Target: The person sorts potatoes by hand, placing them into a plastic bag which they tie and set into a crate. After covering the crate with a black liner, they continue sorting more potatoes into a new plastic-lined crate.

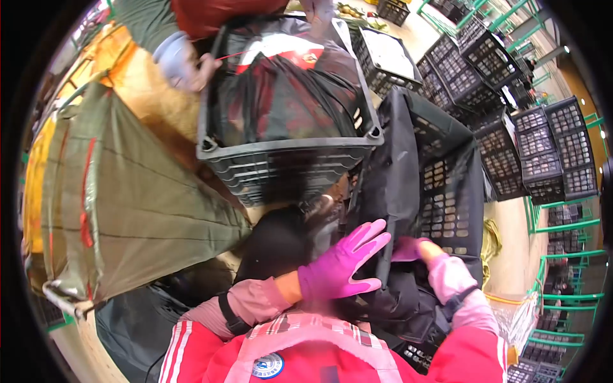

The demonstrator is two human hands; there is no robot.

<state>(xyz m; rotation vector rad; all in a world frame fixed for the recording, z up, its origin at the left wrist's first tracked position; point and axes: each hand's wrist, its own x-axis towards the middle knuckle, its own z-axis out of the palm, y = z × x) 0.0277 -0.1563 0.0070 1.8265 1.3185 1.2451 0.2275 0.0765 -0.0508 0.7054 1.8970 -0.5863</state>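
My left hand (341, 265), in a pink-purple glove, has its fingers spread, with the fingertips next to the near side of a black liner bag (386, 185). The liner drapes over the wall of a black plastic crate (450, 191) in front of me on the right. My right hand (412, 249), gloved alike, reaches into the liner's folds; its fingers are mostly hidden there, so their grip does not show.
Another person's hand (191, 67) is at a dark crate (287, 150) holding a full black bag (287, 96). A green canvas sack (153, 198) hangs at left. Stacked black crates (460, 70) and green metal frames (571, 226) stand at right.
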